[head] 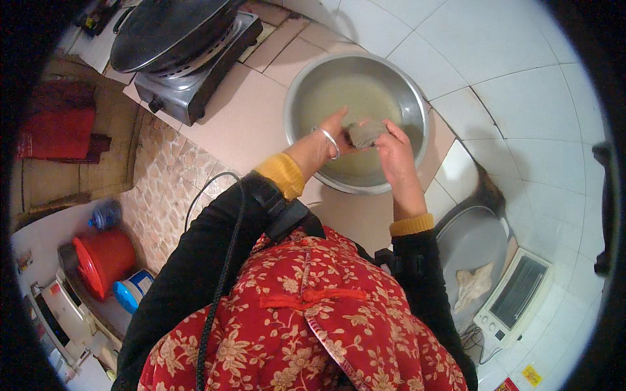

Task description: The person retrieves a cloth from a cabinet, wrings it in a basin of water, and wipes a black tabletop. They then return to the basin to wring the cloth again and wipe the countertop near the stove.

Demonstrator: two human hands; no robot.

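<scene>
A wide metal basin (354, 185) holds cloudy, yellowish water and stands on the pink-tiled counter in front of me. Above the water, both hands hold a small grey-brown object (368, 134) with a fine, streaky surface; what it is I cannot tell. My left hand (336, 128), with a silver bangle at the wrist, supports its darker left end, thumb raised. At the right end, the bent fingers of my right hand (393, 141) grip its edge. Part of the left hand's fingers is hidden behind the object.
A portable stove (190, 90) carries a large dark pan (166, 34) at upper left. White wall tiles (469, 44) rise behind the basin. To my right are a grey bowl (472, 239) with a pale cloth (473, 283) and a toaster oven (513, 293). A red bucket (105, 261) stands lower left.
</scene>
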